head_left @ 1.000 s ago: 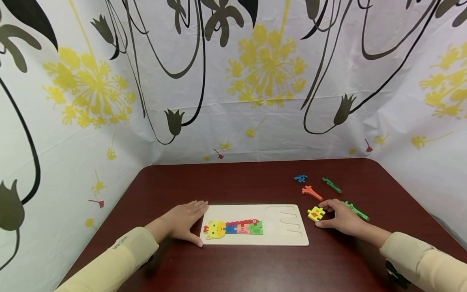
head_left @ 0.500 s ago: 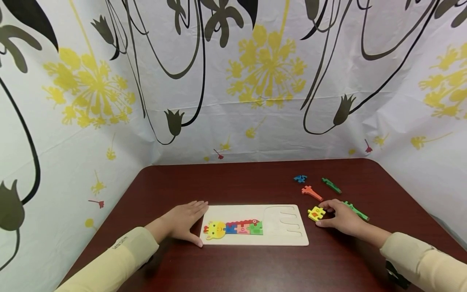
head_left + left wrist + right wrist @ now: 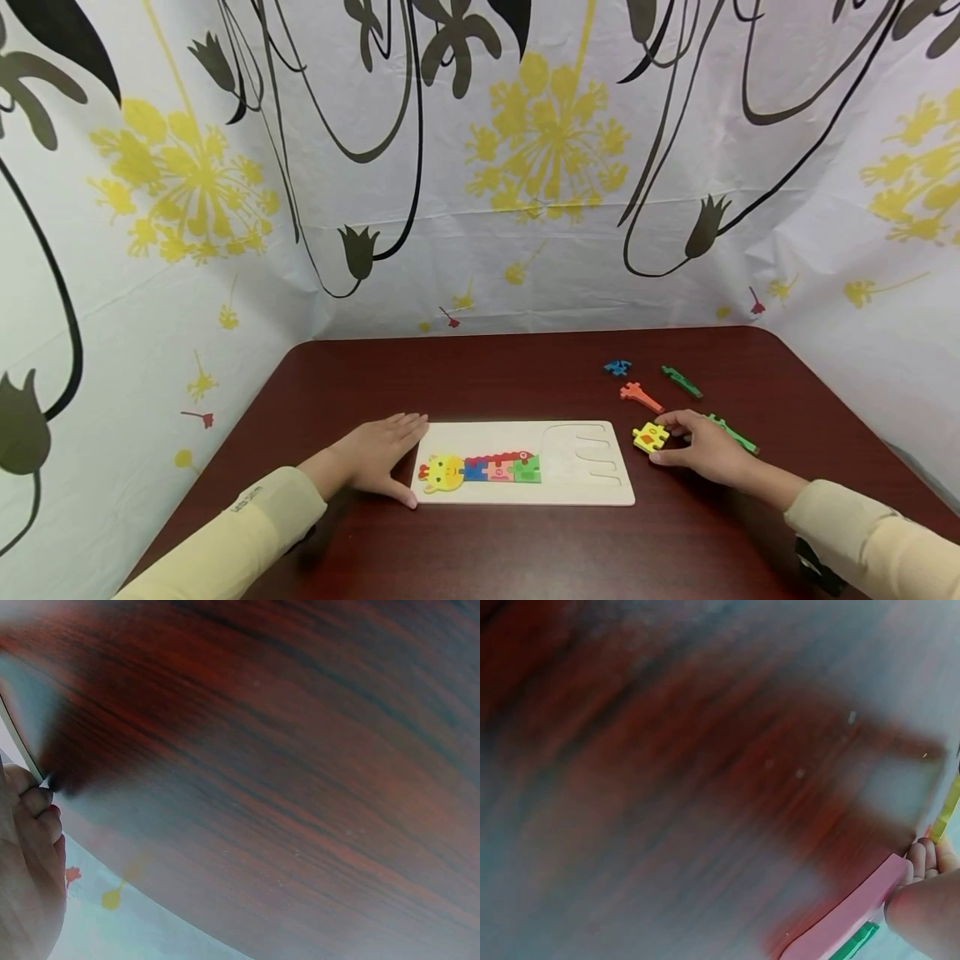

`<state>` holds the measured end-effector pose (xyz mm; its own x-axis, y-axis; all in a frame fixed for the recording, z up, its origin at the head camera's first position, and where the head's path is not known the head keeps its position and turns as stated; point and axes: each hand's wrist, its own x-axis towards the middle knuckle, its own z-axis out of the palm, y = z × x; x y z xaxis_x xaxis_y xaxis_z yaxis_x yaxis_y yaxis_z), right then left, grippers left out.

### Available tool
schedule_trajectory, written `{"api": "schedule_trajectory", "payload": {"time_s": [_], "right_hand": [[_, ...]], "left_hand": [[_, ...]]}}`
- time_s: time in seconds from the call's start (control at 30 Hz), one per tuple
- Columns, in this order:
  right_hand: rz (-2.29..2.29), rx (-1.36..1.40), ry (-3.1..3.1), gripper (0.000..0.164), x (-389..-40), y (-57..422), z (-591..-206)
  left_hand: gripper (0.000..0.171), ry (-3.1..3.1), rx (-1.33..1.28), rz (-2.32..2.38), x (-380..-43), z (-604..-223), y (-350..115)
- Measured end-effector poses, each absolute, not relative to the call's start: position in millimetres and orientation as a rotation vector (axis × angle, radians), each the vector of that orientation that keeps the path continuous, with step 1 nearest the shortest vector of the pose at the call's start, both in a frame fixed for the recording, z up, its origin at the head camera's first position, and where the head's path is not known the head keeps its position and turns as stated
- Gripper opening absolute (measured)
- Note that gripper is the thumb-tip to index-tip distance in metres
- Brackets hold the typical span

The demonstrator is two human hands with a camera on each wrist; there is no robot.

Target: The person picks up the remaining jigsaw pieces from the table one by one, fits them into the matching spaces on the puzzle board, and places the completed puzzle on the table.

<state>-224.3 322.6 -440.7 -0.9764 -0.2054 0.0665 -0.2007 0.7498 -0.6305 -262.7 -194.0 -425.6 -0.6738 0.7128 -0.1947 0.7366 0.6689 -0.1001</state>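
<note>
A pale wooden puzzle board (image 3: 480,433) lies flat on the table. On its left part sits a giraffe puzzle's yellow head (image 3: 444,472), joined to red, blue, pink and green neck pieces (image 3: 501,469). Outlined empty slots show at the board's right. My left hand (image 3: 378,454) rests at the board's left edge with fingers straight, thumb spread along the near corner. To the right of the board, my right hand (image 3: 697,447) pinches a yellow puzzle piece (image 3: 649,438) between thumb and fingers, at or just above the table. The right wrist view shows this yellow piece (image 3: 949,806) only partly.
Loose puzzle pieces lie around the right hand: a blue one (image 3: 618,367), an orange one (image 3: 642,397), a green one (image 3: 682,381) farther back, and another green one (image 3: 732,434) partly behind the hand. A patterned cloth (image 3: 480,250) hangs behind the dark table (image 3: 480,550).
</note>
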Motion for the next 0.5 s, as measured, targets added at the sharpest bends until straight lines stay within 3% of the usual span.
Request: {"api": "schedule_trajectory", "payload": {"time_s": [0.5], "right_hand": [[-1.11,-0.286,2.899,0.068,-225.9,322.1,-430.6]], "left_hand": [[0.12,2.75,1.227,-0.271,-264.2,-428.3,-194.8]]}}
